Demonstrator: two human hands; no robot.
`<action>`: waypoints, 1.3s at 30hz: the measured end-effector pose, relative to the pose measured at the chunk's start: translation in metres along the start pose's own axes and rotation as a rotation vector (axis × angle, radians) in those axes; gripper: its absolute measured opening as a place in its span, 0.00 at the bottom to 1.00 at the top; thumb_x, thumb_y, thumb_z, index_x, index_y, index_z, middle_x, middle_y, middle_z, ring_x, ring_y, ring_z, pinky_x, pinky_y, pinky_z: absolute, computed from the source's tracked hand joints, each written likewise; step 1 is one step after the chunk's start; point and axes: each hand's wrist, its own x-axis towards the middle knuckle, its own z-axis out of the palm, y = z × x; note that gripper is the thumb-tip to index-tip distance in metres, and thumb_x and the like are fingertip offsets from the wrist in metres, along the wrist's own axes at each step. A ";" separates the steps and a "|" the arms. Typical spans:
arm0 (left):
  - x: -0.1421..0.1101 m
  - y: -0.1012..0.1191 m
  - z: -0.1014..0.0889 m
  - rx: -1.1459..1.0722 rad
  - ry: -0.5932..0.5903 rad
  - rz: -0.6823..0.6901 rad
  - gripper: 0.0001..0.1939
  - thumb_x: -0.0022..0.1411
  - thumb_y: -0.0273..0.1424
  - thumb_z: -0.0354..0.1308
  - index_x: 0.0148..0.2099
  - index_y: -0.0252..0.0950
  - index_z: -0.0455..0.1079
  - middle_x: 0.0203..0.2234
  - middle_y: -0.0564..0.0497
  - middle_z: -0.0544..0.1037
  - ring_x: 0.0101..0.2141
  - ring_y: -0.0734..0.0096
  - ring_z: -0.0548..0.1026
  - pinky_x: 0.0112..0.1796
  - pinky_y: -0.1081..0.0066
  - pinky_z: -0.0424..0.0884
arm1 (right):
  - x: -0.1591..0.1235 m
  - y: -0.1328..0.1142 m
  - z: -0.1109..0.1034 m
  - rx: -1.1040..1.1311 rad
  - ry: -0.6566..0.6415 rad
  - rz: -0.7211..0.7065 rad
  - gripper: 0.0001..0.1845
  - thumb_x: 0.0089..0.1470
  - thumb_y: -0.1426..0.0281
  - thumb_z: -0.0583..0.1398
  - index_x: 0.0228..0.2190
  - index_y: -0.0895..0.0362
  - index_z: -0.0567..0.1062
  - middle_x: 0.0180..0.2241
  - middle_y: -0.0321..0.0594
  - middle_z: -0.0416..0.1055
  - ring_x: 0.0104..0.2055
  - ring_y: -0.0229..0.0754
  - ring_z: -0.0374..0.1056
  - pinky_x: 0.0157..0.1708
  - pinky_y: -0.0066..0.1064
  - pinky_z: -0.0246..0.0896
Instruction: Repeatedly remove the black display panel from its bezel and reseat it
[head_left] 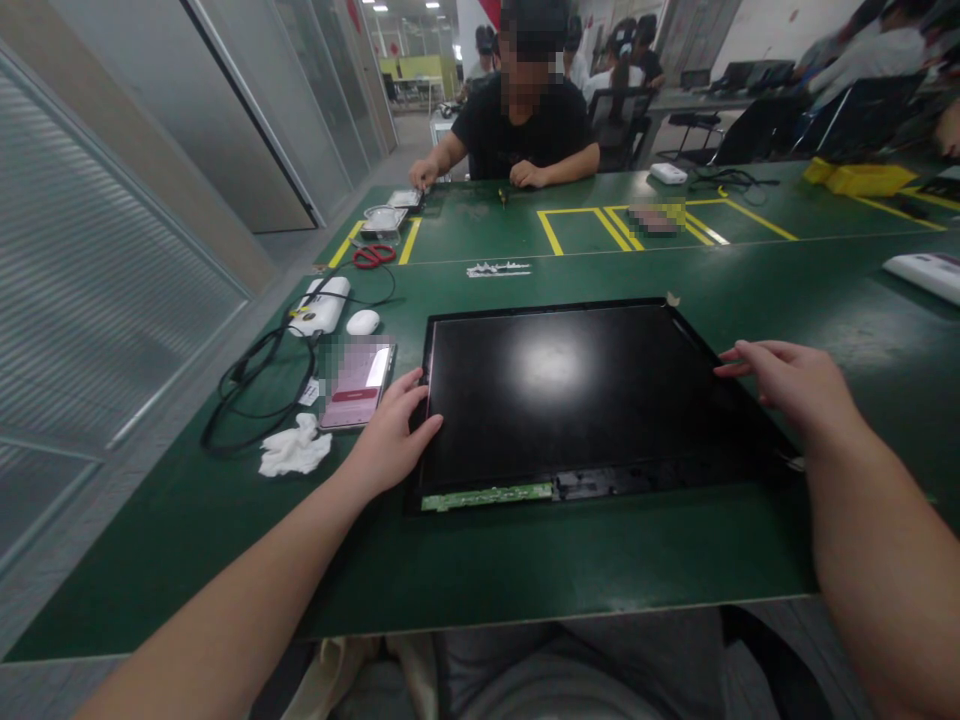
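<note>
A black LCD screen panel [480,400] lies flat on the green table in front of me, with a bright glare on its face. Along its near edge a strip of green circuit board [487,495] is exposed. My left hand [394,430] is at the panel's left edge, its thumb spread over the border and the other fingers stretched along the side. At the right edge, my right hand [795,385] has its fingertips against the frame, fingers loosely extended. Whether any fingertips reach under the panel is hidden.
Left of the panel are a phone [360,385], a crumpled tissue [296,447], a white mouse [363,322], a white power bank-like box [322,305], black cables and red scissors [373,257]. White strips [497,269] lie behind the panel. Across the table sits a person [525,130].
</note>
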 end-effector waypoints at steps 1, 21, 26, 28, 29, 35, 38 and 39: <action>0.000 0.000 0.000 -0.001 0.000 0.001 0.22 0.69 0.38 0.57 0.60 0.34 0.77 0.74 0.32 0.68 0.73 0.40 0.66 0.71 0.41 0.62 | 0.000 0.001 0.000 0.002 -0.002 -0.001 0.22 0.50 0.54 0.61 0.35 0.55 0.86 0.40 0.49 0.86 0.27 0.41 0.61 0.25 0.34 0.58; 0.000 -0.001 0.001 0.002 -0.004 0.004 0.23 0.69 0.39 0.57 0.60 0.33 0.76 0.73 0.29 0.67 0.73 0.39 0.66 0.71 0.40 0.61 | 0.002 0.001 -0.001 0.032 -0.029 0.002 0.22 0.49 0.53 0.62 0.35 0.56 0.85 0.40 0.50 0.86 0.26 0.39 0.60 0.25 0.34 0.59; -0.001 0.001 -0.001 0.013 -0.002 0.007 0.24 0.69 0.40 0.57 0.61 0.33 0.76 0.74 0.30 0.67 0.73 0.39 0.66 0.71 0.40 0.62 | 0.000 -0.003 -0.001 0.037 -0.018 0.012 0.19 0.48 0.55 0.62 0.33 0.56 0.84 0.39 0.50 0.86 0.27 0.40 0.60 0.25 0.33 0.57; 0.000 0.001 -0.001 0.017 -0.002 0.010 0.24 0.70 0.40 0.57 0.61 0.32 0.76 0.74 0.30 0.67 0.73 0.39 0.66 0.71 0.40 0.62 | 0.000 -0.002 -0.001 0.035 -0.021 0.012 0.19 0.49 0.55 0.62 0.33 0.56 0.85 0.39 0.50 0.85 0.27 0.40 0.61 0.25 0.34 0.57; 0.000 0.001 -0.001 0.019 -0.003 0.012 0.24 0.70 0.39 0.57 0.61 0.32 0.76 0.74 0.30 0.67 0.73 0.39 0.66 0.71 0.40 0.62 | 0.001 -0.002 -0.001 0.031 -0.022 0.013 0.19 0.49 0.55 0.62 0.33 0.55 0.85 0.39 0.49 0.86 0.27 0.40 0.61 0.25 0.34 0.57; -0.001 0.000 -0.002 0.020 -0.003 0.013 0.24 0.69 0.40 0.58 0.62 0.33 0.76 0.74 0.31 0.67 0.73 0.37 0.66 0.71 0.38 0.62 | 0.002 0.002 -0.001 0.021 -0.015 -0.012 0.21 0.49 0.54 0.62 0.34 0.55 0.85 0.40 0.49 0.86 0.27 0.40 0.61 0.25 0.35 0.58; -0.001 0.002 -0.002 0.028 -0.005 0.006 0.25 0.69 0.40 0.58 0.62 0.31 0.76 0.73 0.29 0.67 0.73 0.36 0.66 0.71 0.38 0.62 | 0.001 0.000 -0.002 0.007 -0.022 -0.002 0.21 0.49 0.54 0.61 0.34 0.55 0.85 0.40 0.49 0.86 0.25 0.39 0.59 0.25 0.35 0.57; -0.001 0.002 -0.003 0.031 -0.007 0.005 0.25 0.69 0.40 0.57 0.62 0.31 0.76 0.73 0.29 0.67 0.73 0.36 0.66 0.71 0.38 0.62 | 0.000 -0.001 -0.002 0.008 -0.024 0.002 0.21 0.49 0.54 0.61 0.34 0.55 0.85 0.40 0.49 0.86 0.25 0.39 0.59 0.25 0.35 0.57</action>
